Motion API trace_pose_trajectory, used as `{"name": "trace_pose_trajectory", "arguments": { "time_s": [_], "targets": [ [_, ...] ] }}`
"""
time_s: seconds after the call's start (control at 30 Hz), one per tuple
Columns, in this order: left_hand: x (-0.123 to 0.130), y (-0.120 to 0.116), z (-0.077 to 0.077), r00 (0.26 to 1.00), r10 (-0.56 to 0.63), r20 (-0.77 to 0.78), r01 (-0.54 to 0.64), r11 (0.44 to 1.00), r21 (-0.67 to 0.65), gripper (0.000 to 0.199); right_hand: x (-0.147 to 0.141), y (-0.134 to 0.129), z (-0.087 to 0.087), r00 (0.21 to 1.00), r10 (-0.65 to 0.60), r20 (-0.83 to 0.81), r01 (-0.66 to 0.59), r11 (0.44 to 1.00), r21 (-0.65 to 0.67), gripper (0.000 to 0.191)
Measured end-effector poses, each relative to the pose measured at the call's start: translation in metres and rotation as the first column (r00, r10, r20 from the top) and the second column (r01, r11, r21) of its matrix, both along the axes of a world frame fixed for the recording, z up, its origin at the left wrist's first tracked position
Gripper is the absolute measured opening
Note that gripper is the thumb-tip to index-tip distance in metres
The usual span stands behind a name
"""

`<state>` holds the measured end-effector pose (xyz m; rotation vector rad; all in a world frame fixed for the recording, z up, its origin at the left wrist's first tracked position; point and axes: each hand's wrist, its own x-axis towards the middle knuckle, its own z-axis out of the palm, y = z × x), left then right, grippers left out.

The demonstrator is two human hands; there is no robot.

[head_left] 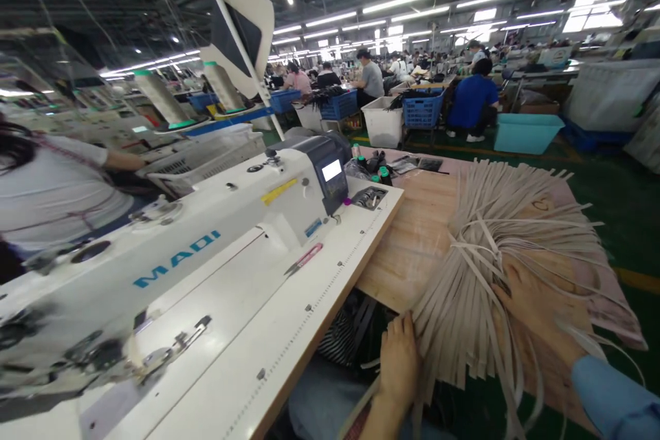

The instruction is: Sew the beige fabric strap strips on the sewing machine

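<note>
A large bundle of flat beige strips (464, 309) lies fanned out on a wooden board, gathered at its middle by a strip wound across it. My left hand (399, 357) is closed at the bundle's near left edge, its fingers bent over strip ends; a loose strip runs below the wrist. At the bundle's middle, my right hand (520, 292) has its thumb and fingers curled in among the strips, close to the tied part. The fingertips of this hand are partly hidden.
A white sewing machine (206, 234) stands on its table at left, with pink-handled thread snips (304, 259) on top. Thread spools (384, 175) sit behind the wooden board (412, 240). Co-workers, blue crates (423, 111) and a turquoise bin (529, 134) are farther off.
</note>
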<state>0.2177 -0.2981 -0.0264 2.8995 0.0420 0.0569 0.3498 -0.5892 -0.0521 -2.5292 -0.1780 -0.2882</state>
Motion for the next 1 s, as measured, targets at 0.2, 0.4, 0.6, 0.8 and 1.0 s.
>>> {"name": "trace_pose_trajectory", "arguments": {
  "time_s": [0.2, 0.4, 0.6, 0.8, 1.0],
  "targets": [
    [-0.008, 0.004, 0.020, 0.997, 0.064, 0.033, -0.053, 0.960, -0.275, 0.033, -0.008, 0.075, 0.035, 0.813, 0.576, -0.088, -0.582, 0.810, -0.070, 0.032],
    [-0.023, 0.035, 0.038, 0.999, 0.024, 0.024, -0.008, 0.843, -0.537, 0.027, -0.004, 0.136, 0.053, 0.588, 0.786, -0.189, -0.803, 0.596, -0.018, 0.030],
    [-0.052, 0.072, 0.052, 0.888, 0.458, -0.034, -0.193, 0.305, -0.933, 0.058, -0.017, 0.154, 0.087, 0.697, 0.699, -0.160, -0.704, 0.709, 0.032, 0.038],
    [-0.097, 0.063, 0.111, 0.981, 0.189, 0.040, 0.038, 0.011, -0.999, 0.049, -0.104, 0.215, 0.149, 0.423, 0.859, -0.289, -0.711, 0.512, 0.483, 0.036],
    [-0.133, 0.077, 0.146, 0.914, 0.406, 0.009, 0.099, -0.201, -0.975, 0.046, -0.167, 0.277, 0.166, 0.050, 0.888, -0.456, -0.612, 0.388, 0.689, 0.055]
  ]
}}
